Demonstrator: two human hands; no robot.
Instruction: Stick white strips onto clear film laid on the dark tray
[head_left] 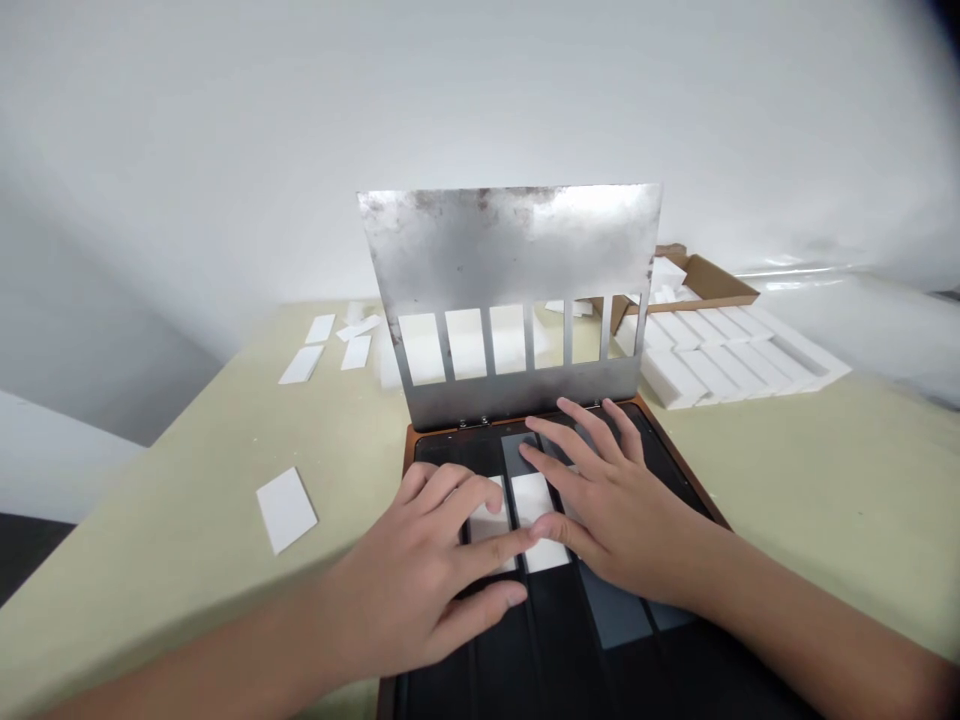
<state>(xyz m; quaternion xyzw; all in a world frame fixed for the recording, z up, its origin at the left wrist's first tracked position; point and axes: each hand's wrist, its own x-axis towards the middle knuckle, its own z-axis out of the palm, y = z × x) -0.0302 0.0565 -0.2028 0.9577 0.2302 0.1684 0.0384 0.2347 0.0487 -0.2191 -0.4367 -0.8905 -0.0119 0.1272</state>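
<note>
A black slotted tray [555, 660] with a brown edge lies before me, its hinged metal plate [480, 250] with rectangular cutouts standing upright at the back. White rectangular cards [541, 552] sit side by side in its slots, and grey strips [616, 612] show in some of them. My left hand [431, 560] rests over the left slots, fingers apart and partly bent, its index fingertip at the middle white card. My right hand [611, 500] lies spread over the tray's back right, its thumb on the same card beside my left index fingertip. Its palm hides part of another white card.
One loose white card [287, 510] lies on the pale green table [187, 500] to the left, with several more [302, 364] farther back. At the back right stand a white slotted block of pieces [731, 360] and a cardboard box [712, 285]. A wall rises behind.
</note>
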